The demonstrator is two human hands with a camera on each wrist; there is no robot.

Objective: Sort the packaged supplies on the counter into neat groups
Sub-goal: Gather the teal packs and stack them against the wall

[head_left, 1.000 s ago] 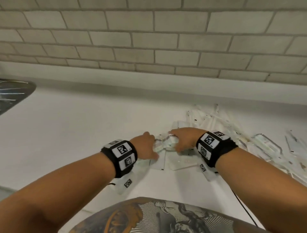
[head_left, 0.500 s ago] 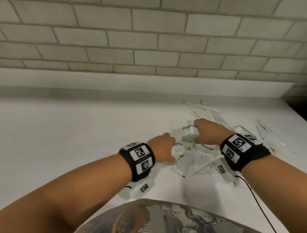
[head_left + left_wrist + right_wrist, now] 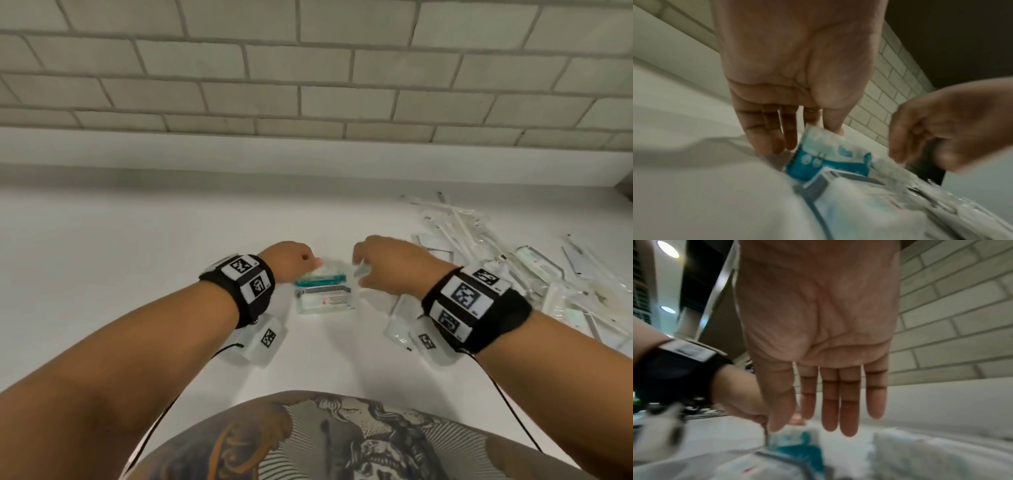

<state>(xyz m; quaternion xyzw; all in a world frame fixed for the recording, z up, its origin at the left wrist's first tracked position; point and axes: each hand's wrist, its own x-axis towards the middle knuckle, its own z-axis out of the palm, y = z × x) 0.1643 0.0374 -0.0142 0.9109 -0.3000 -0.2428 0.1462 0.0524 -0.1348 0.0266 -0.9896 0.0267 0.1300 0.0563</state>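
Nearest us, a flat teal-banded packet [image 3: 323, 291] lies on the white surface [image 3: 137, 246]: light, crinkly, slippery film, best taken by its sealed edge. Left hand [image 3: 291, 262] pinches its far corner; right hand [image 3: 387, 270] hovers, grip spread. Beyond right, the loose pile [image 3: 513, 260] waits.

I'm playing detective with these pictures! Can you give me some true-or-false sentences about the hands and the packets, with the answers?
1. The left hand pinches the packet with the teal band. True.
2. The pile of wrapped supplies lies left of both hands. False: it lies on the right side of the counter.
3. The wall behind the counter is brick-patterned. True.
4. The right hand is a tight fist. False: in the right wrist view its fingers are straight.
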